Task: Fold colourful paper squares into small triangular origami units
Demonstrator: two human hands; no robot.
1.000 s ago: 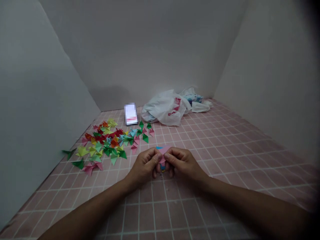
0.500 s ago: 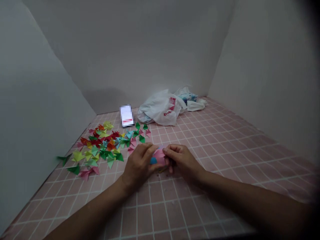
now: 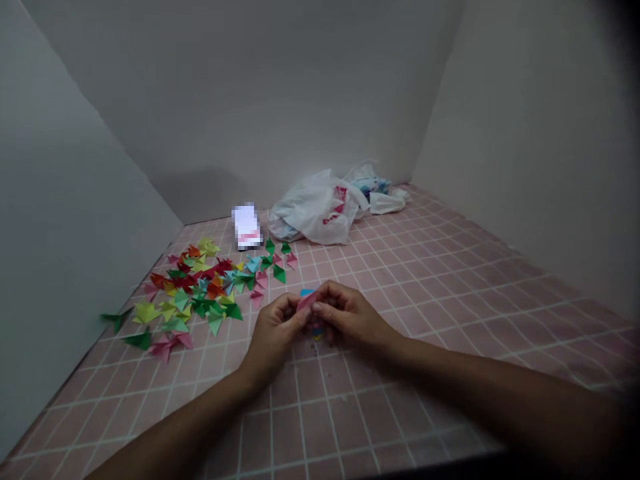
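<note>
A small pink piece of folded paper [image 3: 307, 302] is pinched between my two hands, near the middle of the checked surface. My left hand [image 3: 279, 328] grips its left side with thumb and fingers. From the right, my right hand [image 3: 347, 315] holds the other side, fingers curled and partly hidden. Blue paper [image 3: 307, 293] shows just behind the pink piece, and a bit of blue and yellow appears below the fingers. Several folded paper cranes [image 3: 203, 305] in green, red, pink, yellow, orange and light blue lie loosely to the left of my left hand.
A phone [image 3: 247, 227] with a lit, blurred screen stands behind the cranes. White plastic bags [image 3: 320, 207] lie crumpled at the back. Pale walls [image 3: 300, 100] enclose the pink tile-patterned surface [image 3: 425, 287] at the left, back and right.
My fingers have shifted on the pink paper, which now looks narrower and tilted between both thumbs. The whole view has moved slightly; the cranes, phone and bags lie as before.
</note>
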